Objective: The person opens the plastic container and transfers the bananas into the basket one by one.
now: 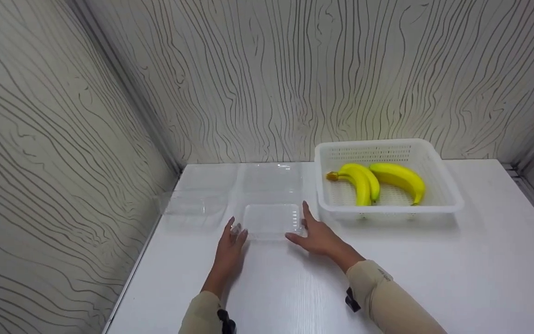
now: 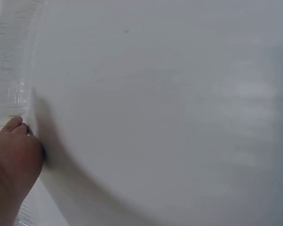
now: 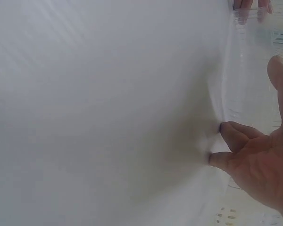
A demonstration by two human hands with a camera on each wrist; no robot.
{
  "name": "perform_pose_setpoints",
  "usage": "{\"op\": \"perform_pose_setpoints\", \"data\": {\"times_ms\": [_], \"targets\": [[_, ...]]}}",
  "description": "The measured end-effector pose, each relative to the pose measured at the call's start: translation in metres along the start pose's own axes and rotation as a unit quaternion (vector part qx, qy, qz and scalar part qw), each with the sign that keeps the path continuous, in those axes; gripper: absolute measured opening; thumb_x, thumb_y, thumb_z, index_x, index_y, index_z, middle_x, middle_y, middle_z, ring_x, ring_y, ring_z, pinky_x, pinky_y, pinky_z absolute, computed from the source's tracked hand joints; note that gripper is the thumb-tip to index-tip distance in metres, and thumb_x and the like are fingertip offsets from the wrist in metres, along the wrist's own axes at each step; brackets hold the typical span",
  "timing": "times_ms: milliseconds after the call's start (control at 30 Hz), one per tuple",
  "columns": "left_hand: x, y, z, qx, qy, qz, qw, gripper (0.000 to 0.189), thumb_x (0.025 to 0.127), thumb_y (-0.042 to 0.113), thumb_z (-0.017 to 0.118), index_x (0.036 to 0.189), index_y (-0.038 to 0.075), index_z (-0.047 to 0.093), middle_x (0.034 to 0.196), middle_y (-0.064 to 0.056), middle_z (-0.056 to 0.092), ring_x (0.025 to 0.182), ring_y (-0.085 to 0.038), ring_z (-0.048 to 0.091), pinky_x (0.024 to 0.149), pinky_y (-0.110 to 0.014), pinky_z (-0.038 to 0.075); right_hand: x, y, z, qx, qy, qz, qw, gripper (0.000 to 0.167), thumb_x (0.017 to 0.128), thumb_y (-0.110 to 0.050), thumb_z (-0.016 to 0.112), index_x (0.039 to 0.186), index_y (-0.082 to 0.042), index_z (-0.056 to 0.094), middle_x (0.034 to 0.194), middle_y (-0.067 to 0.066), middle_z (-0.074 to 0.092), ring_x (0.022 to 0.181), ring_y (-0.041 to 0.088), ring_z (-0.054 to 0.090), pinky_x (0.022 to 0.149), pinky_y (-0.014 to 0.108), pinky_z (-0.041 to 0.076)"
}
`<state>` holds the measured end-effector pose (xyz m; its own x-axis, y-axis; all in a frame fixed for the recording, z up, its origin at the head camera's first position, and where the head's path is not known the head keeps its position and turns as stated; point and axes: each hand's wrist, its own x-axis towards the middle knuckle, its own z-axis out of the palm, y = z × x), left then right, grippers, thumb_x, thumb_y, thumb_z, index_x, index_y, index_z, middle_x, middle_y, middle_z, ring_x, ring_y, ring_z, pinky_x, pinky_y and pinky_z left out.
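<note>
A clear plastic clamshell box (image 1: 271, 220) sits on the white table with its lid (image 1: 272, 178) folded open toward the back wall. My left hand (image 1: 231, 246) is at the box's left side, thumb and fingers apart near its front left corner. At the right side my right hand (image 1: 318, 236) has its thumb by the front edge and a finger stretched along the side. In the right wrist view the right hand (image 3: 259, 160) shows spread fingers beside the clear plastic wall. Only part of the left hand (image 2: 14, 165) appears in the left wrist view.
A second clear plastic box (image 1: 195, 204) lies open to the left, overhanging the table's left edge. Right of the hands stands a white perforated basket (image 1: 452, 202) holding yellow bananas (image 1: 399, 178). Patterned walls (image 1: 267, 83) border the white table (image 1: 295, 297) behind and at the sides.
</note>
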<state>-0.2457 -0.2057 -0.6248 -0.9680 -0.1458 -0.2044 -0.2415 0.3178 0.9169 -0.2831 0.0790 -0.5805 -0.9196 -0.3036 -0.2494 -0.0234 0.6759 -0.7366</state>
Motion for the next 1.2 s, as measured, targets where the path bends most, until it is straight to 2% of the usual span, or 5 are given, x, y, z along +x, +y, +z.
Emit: {"op": "perform_pose_setpoints", "data": {"times_ms": [200,467,700,967,1200], "targets": [[0.002,0.002,0.0,-0.004,0.002,-0.002,1.0,0.088,0.1,0.073,0.054,0.171,0.034,0.018,0.178,-0.01,0.03,0.165,-0.036,0.031,0.134,-0.059,0.028,0.004,-0.001,-0.001,-0.008,-0.002,0.004,1.0,0.12,0.093,-0.067,0.07,0.173,-0.021,-0.006,0.168,0.018,0.047,0.154,0.04,0.049,0.13,0.059,0.036],[0.004,0.003,0.0,-0.006,0.012,0.006,0.9999,0.09,0.101,0.072,0.052,0.171,0.026,0.02,0.177,-0.015,0.031,0.164,-0.039,0.032,0.133,-0.059,0.03,0.009,-0.004,0.002,-0.018,0.003,0.005,0.9998,0.114,0.097,-0.066,0.066,0.173,-0.021,-0.005,0.167,0.017,0.047,0.15,0.039,0.053,0.128,0.059,0.038],[0.013,0.008,0.0,-0.004,0.0,-0.008,1.0,0.093,0.099,0.077,0.047,0.172,0.028,0.018,0.178,-0.01,0.029,0.165,-0.036,0.03,0.134,-0.055,0.029,0.014,-0.006,-0.001,-0.033,0.014,0.002,0.9993,0.114,0.097,-0.067,0.065,0.174,-0.019,-0.004,0.165,0.018,0.05,0.146,0.038,0.057,0.126,0.057,0.042],[0.012,0.008,-0.002,0.002,0.018,-0.011,0.9998,0.085,0.104,0.071,0.047,0.17,0.025,0.023,0.177,-0.01,0.032,0.164,-0.035,0.032,0.134,-0.055,0.029,0.018,-0.01,0.001,-0.053,0.016,-0.002,0.9985,0.115,0.095,-0.072,0.063,0.174,-0.016,0.0,0.163,0.015,0.053,0.134,0.035,0.065,0.123,0.056,0.045],[0.012,0.008,0.002,-0.006,0.022,0.001,0.9997,0.088,0.102,0.076,0.042,0.17,0.023,0.025,0.177,-0.008,0.031,0.166,-0.035,0.027,0.136,-0.055,0.024,0.017,-0.008,-0.002,-0.058,0.021,-0.004,0.9981,0.113,0.097,-0.069,0.063,0.174,-0.015,0.0,0.163,0.016,0.053,0.14,0.038,0.061,0.123,0.057,0.044]]}}
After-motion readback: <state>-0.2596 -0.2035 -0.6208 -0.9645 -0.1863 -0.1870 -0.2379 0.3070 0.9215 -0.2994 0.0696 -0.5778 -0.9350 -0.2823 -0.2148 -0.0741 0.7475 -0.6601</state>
